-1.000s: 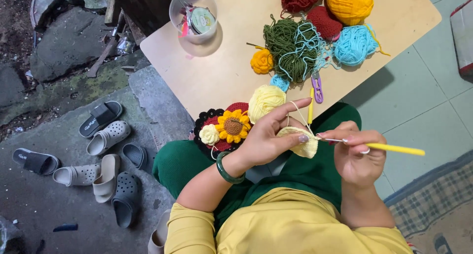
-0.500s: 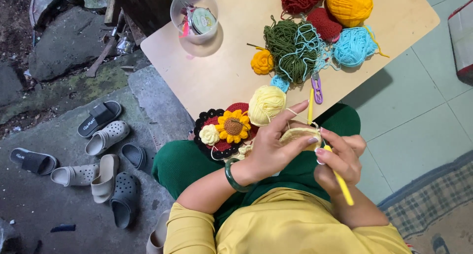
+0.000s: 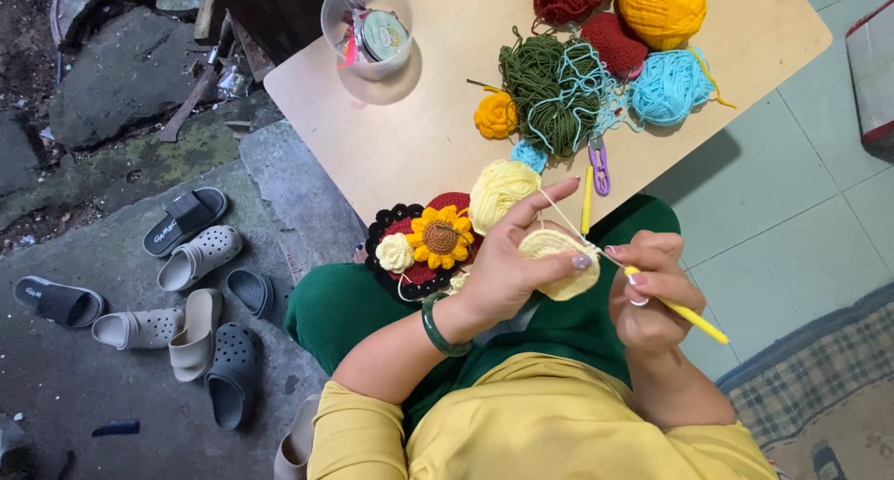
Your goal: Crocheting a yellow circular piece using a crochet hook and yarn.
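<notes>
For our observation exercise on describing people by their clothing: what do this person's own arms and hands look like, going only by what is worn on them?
Both arms have mustard-yellow sleeves pushed up above the elbows. The left hand has a dark green bangle at its wrist and pale lilac polish on the thumbnail. The right hand has light polished nails; no ring or watch is visible.

Yarn balls (image 3: pixel 596 42) on the table (image 3: pixel 410 145) (jar (image 3: pixel 368 24) left); sandals (image 3: pixel 177 284) on floor.

Soft pale-yellow yarn piece (image 3: pixel 559 256), glossy plastic hook (image 3: pixel 678 309), smooth wooden table (image 3: pixel 410 145)
</notes>
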